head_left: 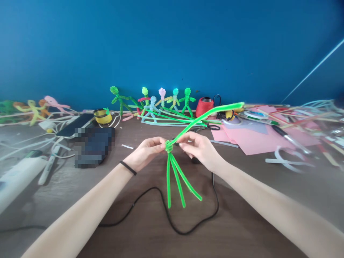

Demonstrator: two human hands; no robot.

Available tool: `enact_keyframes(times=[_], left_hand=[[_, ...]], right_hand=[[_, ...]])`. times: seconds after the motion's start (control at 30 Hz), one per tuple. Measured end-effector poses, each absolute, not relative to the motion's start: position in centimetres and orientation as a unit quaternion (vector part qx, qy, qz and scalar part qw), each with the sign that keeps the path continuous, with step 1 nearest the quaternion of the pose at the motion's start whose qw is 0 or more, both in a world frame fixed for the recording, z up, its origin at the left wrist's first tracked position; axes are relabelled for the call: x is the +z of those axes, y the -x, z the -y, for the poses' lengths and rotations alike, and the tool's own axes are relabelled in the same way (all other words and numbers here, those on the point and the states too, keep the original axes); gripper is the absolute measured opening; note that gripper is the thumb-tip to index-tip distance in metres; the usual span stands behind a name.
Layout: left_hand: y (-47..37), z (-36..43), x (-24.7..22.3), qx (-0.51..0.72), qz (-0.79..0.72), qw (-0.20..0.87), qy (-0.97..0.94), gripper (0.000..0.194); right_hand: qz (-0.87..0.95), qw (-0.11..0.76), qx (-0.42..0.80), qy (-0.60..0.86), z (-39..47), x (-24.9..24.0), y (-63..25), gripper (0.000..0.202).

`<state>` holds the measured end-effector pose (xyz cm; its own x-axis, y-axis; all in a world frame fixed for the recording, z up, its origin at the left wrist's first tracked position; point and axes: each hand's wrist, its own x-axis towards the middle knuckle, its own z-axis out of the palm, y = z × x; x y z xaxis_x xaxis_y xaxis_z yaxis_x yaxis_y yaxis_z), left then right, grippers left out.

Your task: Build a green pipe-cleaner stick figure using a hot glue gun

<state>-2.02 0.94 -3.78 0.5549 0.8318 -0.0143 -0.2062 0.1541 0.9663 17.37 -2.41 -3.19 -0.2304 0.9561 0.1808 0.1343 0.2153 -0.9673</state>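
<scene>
Between my hands, above the table, is a bright green pipe cleaner figure (pixel 169 146) with a tightly coiled knot at its top. Three straight green stems (pixel 176 179) hang down from that knot. One long green pipe cleaner (pixel 204 116) rises from it up and to the right, its far end free. My left hand (pixel 146 152) pinches the knot from the left between thumb and fingertips; a black band circles that wrist. My right hand (pixel 200 150) is closed just right of the knot, its thumb and fingers at the base of the long pipe cleaner.
Several finished pipe cleaner figures (pixel 187 100) stand along the blue wall. A red spool (pixel 204 106), pink paper sheets (pixel 252 139) and a silver-black pen (pixel 291 139) lie at right. At left are a phone (pixel 76 125) and white cables. A black cord (pixel 163 202) curves across the table.
</scene>
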Motion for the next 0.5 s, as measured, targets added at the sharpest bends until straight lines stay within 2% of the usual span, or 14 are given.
enact_keyframes(times=[0.07,0.13,0.27,0.37,0.5], left_hand=[[2.1,-1.1,-3.9,0.377,-0.281,0.716,-0.517,0.015],[2.2,-1.2,-4.0,0.380,-0.274,0.724,-0.506,0.014],[2.2,-1.3,-4.2,0.384,-0.275,0.728,-0.497,0.014],[2.3,-1.3,-4.3,0.389,-0.278,0.728,-0.491,0.013],[2.3,-1.4,-4.5,0.391,-0.276,0.729,-0.489,0.014]], right_hand=[[0.650,0.442,0.387,0.482,2.0,-3.1,-17.9,0.010],[0.673,0.394,0.290,0.554,1.7,-3.0,-18.5,0.009],[0.692,0.170,0.104,0.694,1.4,-2.8,-19.0,0.033],[0.701,0.070,0.063,0.707,1.3,-2.9,-19.0,0.049],[0.712,0.065,0.076,0.695,1.3,-3.4,-19.2,0.048]])
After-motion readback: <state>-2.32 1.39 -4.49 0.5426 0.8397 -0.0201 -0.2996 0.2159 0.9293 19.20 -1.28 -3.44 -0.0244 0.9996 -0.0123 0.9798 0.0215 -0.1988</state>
